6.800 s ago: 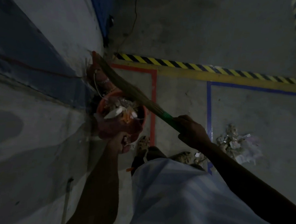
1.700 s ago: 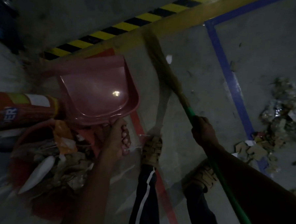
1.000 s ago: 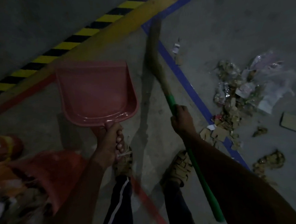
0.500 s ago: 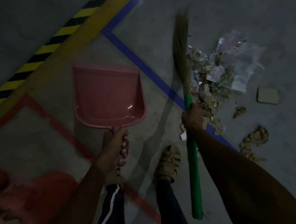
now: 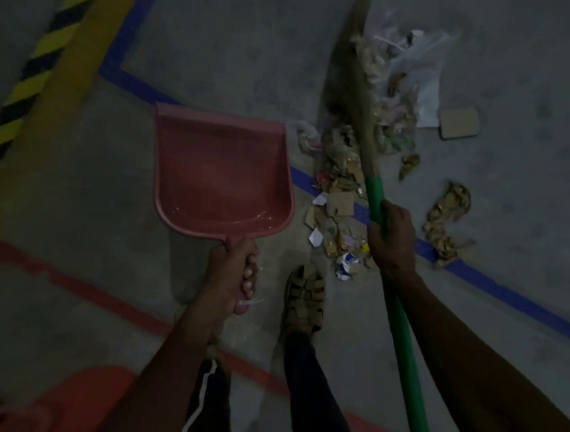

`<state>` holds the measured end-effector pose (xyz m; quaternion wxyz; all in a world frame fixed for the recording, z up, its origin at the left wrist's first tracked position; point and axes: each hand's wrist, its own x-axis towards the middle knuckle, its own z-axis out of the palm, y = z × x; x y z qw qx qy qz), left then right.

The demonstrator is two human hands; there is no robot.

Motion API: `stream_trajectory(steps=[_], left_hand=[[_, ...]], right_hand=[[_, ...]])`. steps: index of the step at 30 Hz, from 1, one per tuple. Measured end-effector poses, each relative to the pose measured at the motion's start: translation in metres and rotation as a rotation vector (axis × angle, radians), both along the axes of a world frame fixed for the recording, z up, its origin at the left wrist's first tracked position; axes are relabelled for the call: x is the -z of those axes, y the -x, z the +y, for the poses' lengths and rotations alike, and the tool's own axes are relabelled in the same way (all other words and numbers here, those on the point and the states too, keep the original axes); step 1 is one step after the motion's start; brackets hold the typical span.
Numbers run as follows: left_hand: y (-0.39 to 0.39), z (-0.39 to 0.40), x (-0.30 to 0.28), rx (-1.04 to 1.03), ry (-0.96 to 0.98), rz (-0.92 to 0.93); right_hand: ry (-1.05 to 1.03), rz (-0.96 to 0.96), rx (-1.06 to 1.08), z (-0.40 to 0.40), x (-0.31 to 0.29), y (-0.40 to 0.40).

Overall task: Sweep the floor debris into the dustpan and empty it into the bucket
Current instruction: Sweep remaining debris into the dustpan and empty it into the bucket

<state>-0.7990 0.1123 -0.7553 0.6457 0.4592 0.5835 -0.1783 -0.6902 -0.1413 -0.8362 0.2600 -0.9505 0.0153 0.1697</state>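
My left hand (image 5: 232,272) grips the handle of an empty pink dustpan (image 5: 220,172), held above the floor left of the debris. My right hand (image 5: 393,239) grips the green handle of a broom (image 5: 374,190) whose straw bristles (image 5: 354,70) lie over the debris pile (image 5: 362,160) of paper, cardboard scraps and plastic. The pile straddles a blue floor line. The orange-red bucket (image 5: 79,400) shows only as a blurred edge at the bottom left.
A yellow band with black-and-yellow hazard stripes (image 5: 38,54) runs along the upper left. A red floor line (image 5: 114,306) crosses under my legs. A cardboard square (image 5: 460,122) and a small scrap heap (image 5: 448,217) lie right of the pile. My sandalled foot (image 5: 304,299) stands near the debris.
I have turned from the bucket toward the debris. The emptied dustpan has come off the bucket and the broom has swung right, its bristles now lying over the pile.
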Motion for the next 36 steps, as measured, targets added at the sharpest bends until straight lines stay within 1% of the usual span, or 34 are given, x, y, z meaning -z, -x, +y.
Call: stream_trajectory(steps=[5,9,12,15,18,22,28,31,34,36], left_hand=[[-0.023,-0.01,0.002,0.08,-0.047,0.02],[-0.04,-0.014,0.013,0.13,-0.058,0.027],[-0.044,-0.015,0.023,0.16,-0.086,0.026],[-0.041,-0.016,0.028,0.148,-0.094,0.02],[-0.031,-0.018,0.029,0.095,-0.109,0.033],[-0.016,-0.032,0.023,0.032,-0.125,0.064],[0.014,-0.065,0.015,0.03,-0.1,0.06],[0.036,-0.085,0.009,-0.005,-0.106,0.077],[0.059,-0.111,-0.004,-0.059,-0.119,0.05],[0.074,-0.133,-0.016,-0.08,-0.128,0.037]], right_hand=[[-0.134,-0.041,-0.006,0.001,-0.002,-0.013],[-0.16,-0.011,-0.019,0.002,0.004,-0.018],[-0.158,0.09,-0.042,-0.007,0.018,-0.012],[-0.141,0.255,0.034,-0.024,0.031,0.005],[-0.11,0.293,0.101,-0.041,0.029,0.018],[0.007,0.158,-0.04,-0.075,0.023,0.024],[0.05,0.022,-0.226,-0.116,0.02,0.042],[0.016,0.044,-0.329,-0.126,0.023,0.065],[-0.031,0.121,-0.454,-0.138,0.025,0.091],[-0.014,0.196,-0.533,-0.149,0.023,0.107]])
